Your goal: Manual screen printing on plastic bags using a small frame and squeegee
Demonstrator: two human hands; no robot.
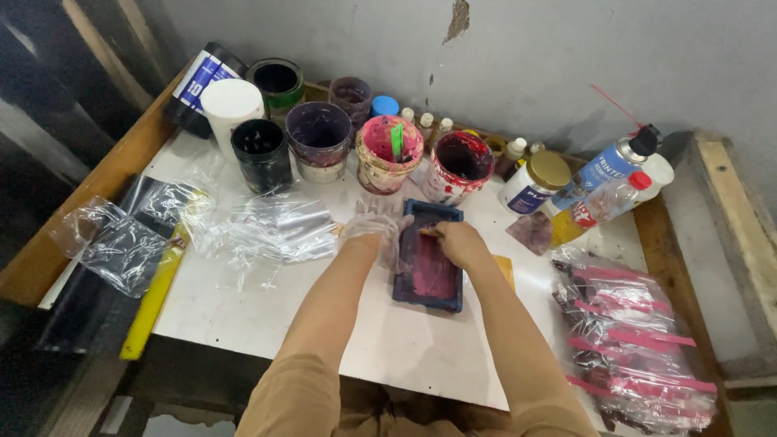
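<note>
A dark blue rectangular tray (407,285) smeared with magenta paint lies on the white tabletop (388,340). My left hand (374,230), in a thin clear plastic glove, rests against the tray's left rim. My right hand (459,242) is bare and held over the tray's upper part, fingers closed on a small thin tool whose yellowish tip shows at the tray's top. Whether the tool touches the paint is hard to tell.
Several paint-stained pots (390,154) stand in a row at the back by the wall, with small bottles, a gold-lidded jar (535,181) and a spray can (605,166). Crumpled clear plastic (251,231) lies left; bagged pink-striped packets (631,340) lie right. A yellow strip (154,295) sits at the left edge.
</note>
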